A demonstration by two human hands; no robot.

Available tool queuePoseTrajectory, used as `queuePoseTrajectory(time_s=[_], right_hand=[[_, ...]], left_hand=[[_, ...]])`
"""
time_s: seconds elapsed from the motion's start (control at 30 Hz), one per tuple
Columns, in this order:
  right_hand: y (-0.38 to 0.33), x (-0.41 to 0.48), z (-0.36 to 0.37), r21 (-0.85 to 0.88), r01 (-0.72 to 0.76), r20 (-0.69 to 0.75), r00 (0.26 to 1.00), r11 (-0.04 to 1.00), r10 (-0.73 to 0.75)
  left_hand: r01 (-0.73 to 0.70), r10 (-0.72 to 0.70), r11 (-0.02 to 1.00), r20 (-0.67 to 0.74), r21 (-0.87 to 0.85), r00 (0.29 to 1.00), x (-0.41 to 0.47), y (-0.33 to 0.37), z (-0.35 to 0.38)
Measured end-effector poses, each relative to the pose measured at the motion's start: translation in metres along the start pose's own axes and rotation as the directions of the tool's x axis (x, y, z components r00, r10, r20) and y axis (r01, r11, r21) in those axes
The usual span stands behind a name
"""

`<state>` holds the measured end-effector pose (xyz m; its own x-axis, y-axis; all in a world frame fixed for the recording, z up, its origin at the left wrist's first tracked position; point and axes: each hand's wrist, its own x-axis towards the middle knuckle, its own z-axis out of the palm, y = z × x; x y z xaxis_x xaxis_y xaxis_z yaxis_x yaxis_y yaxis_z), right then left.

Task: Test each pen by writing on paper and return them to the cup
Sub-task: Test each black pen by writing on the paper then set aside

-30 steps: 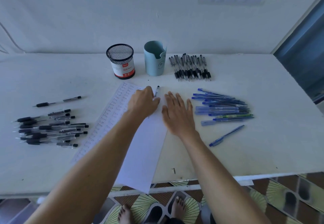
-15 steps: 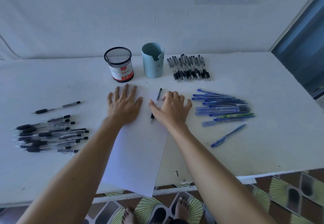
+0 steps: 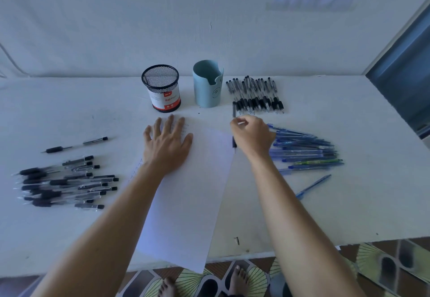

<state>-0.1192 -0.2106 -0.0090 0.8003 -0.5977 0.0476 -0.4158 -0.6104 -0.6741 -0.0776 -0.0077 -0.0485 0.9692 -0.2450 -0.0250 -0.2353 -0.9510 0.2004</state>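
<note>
The left hand (image 3: 167, 144) is laid flat on the upper part of the sheet of paper (image 3: 193, 194), with the fingers straight and spread and nothing held. The right hand (image 3: 252, 135) is positioned at the right edge of the sheet, its fingers curled around a black pen (image 3: 234, 110). The pen is held roughly upright, with its upper end projecting above the fingers and its lower end visible just below the hand at the paper's edge. The sheet is placed at an angle on the white table (image 3: 349, 203), and its near corner overhangs the table's front edge. A black mesh cup (image 3: 161, 87) and a light blue cup (image 3: 207, 85) are located side by side behind the paper. A row of black pens (image 3: 256, 97) is laid out to the right of the blue cup. A pile of blue pens (image 3: 304, 149) is found just beside the right hand, and a further pile of black pens (image 3: 65, 182) is located well to the left.
</note>
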Motion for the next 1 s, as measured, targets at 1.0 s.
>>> queuePoseTrajectory(time_s=[1.0], right_hand=[[0.002,0.084,-0.020,-0.110,-0.010,-0.024,1.000,0.994,0.008]], left_hand=[[0.011,-0.012,1.000,-0.039,-0.027,0.999,0.002,-0.001,0.001]])
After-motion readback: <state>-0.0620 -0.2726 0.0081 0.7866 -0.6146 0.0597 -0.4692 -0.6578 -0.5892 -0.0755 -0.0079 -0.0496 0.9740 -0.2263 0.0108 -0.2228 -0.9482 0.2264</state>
